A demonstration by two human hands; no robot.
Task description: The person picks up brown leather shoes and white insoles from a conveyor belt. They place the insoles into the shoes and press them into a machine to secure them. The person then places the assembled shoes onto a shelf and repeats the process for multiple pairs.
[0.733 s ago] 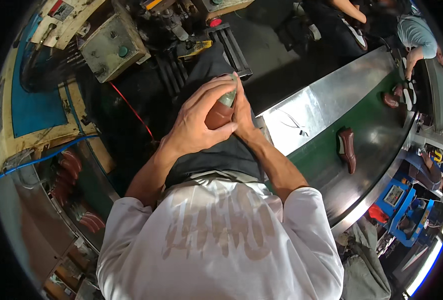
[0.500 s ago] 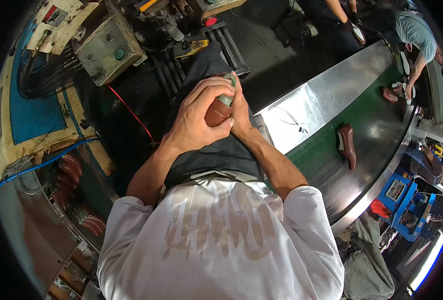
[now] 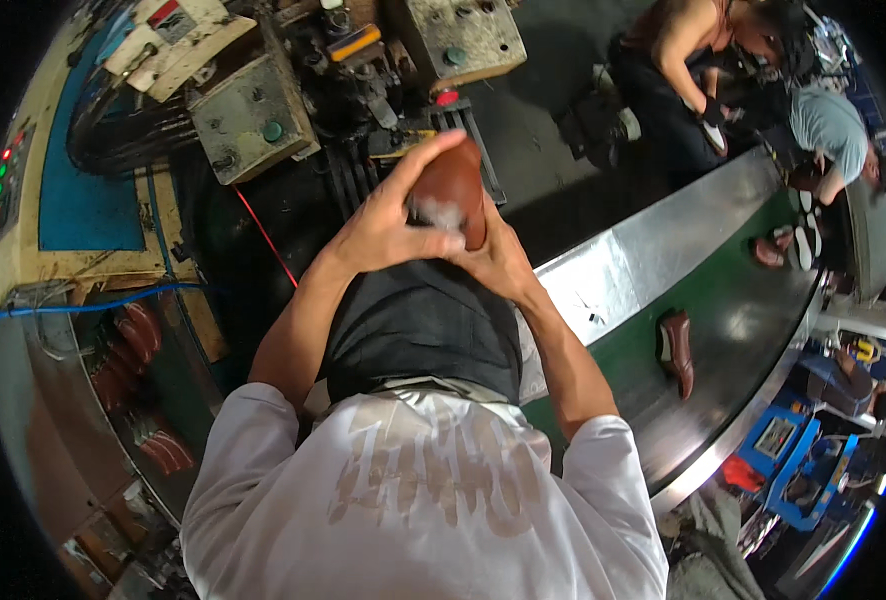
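Between my two hands, in front of my lap, is a brown leather shoe, its smooth rounded surface facing up. My left hand grips it from the left, with the fingers stretched along its far side and the thumb across the near side. From the right, my right hand closes on its lower side; most of those fingers are hidden behind the shoe. A pale, blurred patch shows on the shoe near my left thumb.
Ahead stands a machine with a control box and a red button. A green conveyor belt on the right carries a brown shoe. Several brown shoe parts lie at the left. Two people work at the far right.
The shoe has been turned over: its open top with the green last inside showed before, and brown leather faces up now. The belt shoe sits lower in the picture; my view has also shifted.
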